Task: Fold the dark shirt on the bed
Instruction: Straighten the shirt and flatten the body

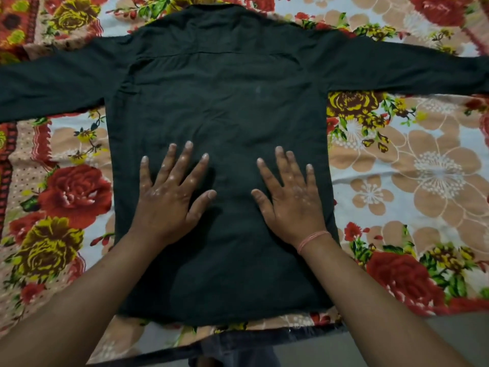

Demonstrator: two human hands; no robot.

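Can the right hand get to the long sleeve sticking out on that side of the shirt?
Probably yes. The right hand lies flat on the dark shirt, and that sleeve lies spread on the flowered bedsheet further up, with nothing on it or in between.

Shirt (225, 102) spread on the bed (423, 168); left grip (169, 197) and right grip (291, 200) flat on it, collar (214, 7) beyond them.

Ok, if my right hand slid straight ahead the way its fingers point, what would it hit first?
Nothing stands in the way. The right hand lies flat on the shirt and would only slide over more of its back, meeting the seam across the shoulders first, then probably the collar.
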